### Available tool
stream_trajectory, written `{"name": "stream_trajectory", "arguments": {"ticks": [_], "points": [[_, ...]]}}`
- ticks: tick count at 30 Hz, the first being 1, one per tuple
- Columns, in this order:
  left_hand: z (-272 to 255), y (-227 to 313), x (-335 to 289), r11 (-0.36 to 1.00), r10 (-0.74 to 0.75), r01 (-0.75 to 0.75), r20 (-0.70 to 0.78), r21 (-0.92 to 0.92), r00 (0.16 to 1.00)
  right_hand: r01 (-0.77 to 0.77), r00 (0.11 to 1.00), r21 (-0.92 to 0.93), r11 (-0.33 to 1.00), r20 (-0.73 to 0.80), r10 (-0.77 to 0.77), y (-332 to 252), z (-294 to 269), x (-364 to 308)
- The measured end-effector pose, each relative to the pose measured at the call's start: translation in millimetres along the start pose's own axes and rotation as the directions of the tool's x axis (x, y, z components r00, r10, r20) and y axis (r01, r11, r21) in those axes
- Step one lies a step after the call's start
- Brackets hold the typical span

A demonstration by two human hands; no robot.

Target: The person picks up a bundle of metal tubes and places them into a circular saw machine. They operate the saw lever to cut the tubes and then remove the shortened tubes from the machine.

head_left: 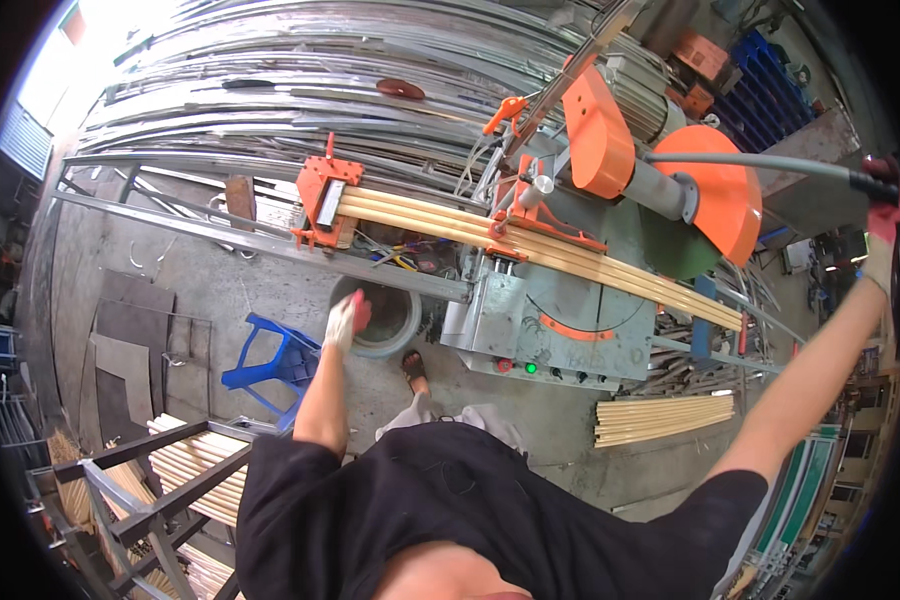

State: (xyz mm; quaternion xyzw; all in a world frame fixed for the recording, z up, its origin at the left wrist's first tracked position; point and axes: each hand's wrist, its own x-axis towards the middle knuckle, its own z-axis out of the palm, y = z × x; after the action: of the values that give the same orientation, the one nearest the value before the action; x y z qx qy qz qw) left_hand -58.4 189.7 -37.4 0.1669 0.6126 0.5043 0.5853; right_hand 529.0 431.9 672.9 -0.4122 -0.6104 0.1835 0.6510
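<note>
My right hand [885, 215], in a white and red glove, is wrapped round the black grip at the end of the saw's long lever [750, 160]. That lever runs to a cut-off saw with an orange blade guard [715, 190]. Several beige tubes [610, 268] lie side by side across the saw table, passing below the guard. Their left ends meet an orange stop block [322, 200]. My left hand [348, 318], gloved alike, hangs above a round grey tub [400, 335] with loosely bent fingers and nothing visible in it.
A green lamp [531, 369] glows on the saw's front panel. A blue plastic stool [270, 360] stands at left. Cut tubes [660, 420] lie right of my feet; more tubes [195, 465] rest in a metal rack [160, 510]. Long metal bars [270, 90] fill the far side.
</note>
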Motion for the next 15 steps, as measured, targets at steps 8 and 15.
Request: {"name": "stream_trajectory", "arguments": {"ticks": [8,15], "points": [[-214,-260,-289,0.784,-0.569,0.583,0.130,-0.214,0.812,0.221,0.975,0.349,0.911,-0.052,-0.216,14,-3,-102],[-142,-274,-244,-0.192,0.132,-0.473,0.500,0.860,0.856,0.244,0.970,0.415,0.877,-0.095,-0.225,21,-60,-353]]}}
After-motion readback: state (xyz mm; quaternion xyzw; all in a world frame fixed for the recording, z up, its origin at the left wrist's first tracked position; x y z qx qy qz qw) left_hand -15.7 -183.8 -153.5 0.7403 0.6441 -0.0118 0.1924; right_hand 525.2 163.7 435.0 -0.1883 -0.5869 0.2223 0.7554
